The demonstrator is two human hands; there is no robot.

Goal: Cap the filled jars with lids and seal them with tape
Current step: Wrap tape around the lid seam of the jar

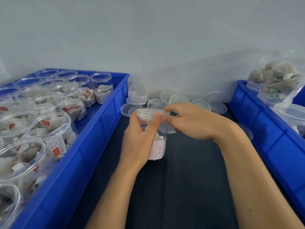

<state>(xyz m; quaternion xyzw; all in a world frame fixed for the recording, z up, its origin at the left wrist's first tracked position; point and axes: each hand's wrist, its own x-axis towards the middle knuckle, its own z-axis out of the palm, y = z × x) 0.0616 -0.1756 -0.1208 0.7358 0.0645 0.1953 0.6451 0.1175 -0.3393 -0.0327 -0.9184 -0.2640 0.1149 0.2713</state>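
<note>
A clear plastic jar (157, 146) with a white label and tea bags inside stands on the dark table in the middle. My left hand (140, 139) grips its side, thumb up near the rim. A clear lid (151, 112) sits on top of the jar. My right hand (189, 123) pinches the right edge of that lid with its fingertips. A pile of loose clear lids (175, 100) lies behind the jar by the wall. No tape is in view.
A blue crate (92, 138) on the left holds several open filled jars (49, 128). A second blue crate (264, 129) on the right holds capped jars and a clear bag of tea bags (279, 75). Dark table surface (181, 187) lies between them.
</note>
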